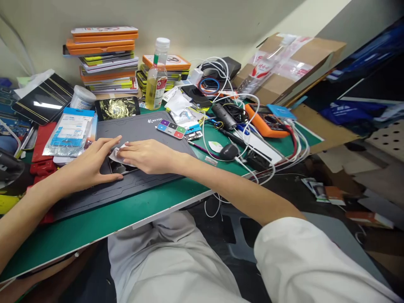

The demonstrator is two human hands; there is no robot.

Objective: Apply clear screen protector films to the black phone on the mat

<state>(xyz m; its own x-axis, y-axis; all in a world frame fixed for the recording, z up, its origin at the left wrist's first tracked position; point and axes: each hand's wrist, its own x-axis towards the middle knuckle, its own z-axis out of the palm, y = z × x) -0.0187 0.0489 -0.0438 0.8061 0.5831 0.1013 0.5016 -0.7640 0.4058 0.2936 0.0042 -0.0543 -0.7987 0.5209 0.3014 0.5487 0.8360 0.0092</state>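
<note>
A dark phone-like device with a glossy face [123, 169] lies on the grey work mat [151, 185]. Over it, my right hand [150, 155] presses a white wipe [116, 156] under its fingertips, fingers together. My left hand [91, 164] is at the left edge of the device, fingers and thumb spread around its corner. Most of the device is hidden beneath my hands. Behind them on the mat rests a small panel with coloured squares [171, 128]. A tablet-like device with a gold swirl on its screen [117, 108] lies at the mat's back edge.
Stacked orange and white boxes [109, 63] stand at the back, beside a bottle of yellow liquid [157, 80]. Cables, a black cylinder [223, 116] and an orange multimeter [267, 122] crowd the right. Blue-and-white packets [71, 130] and a red object [44, 147] lie left. A cardboard box [293, 67] stands back right.
</note>
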